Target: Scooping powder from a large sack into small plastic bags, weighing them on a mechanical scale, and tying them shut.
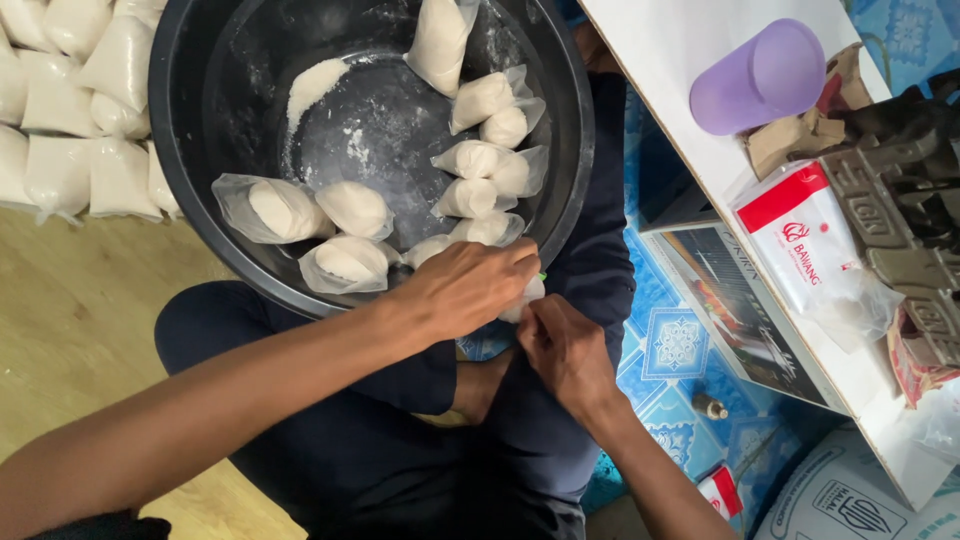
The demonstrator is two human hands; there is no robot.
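Note:
My left hand (468, 288) and my right hand (562, 345) meet at the near rim of a big black basin (190, 190). Both close on a small clear bag of white powder (527, 295), mostly hidden under the fingers. Inside the basin lie several filled, tied bags of white powder (352, 208), and loose powder (312, 82) dusts its bottom. I sit cross-legged in dark trousers (340, 450) with the basin on my lap.
A stack of filled powder bags (70, 130) lies on the wooden floor at the left. At the right a white shelf (700, 170) holds a purple cup (758, 78), a red-and-white packet (800, 240) and dark metal pieces. A patterned blue mat (680, 345) is below.

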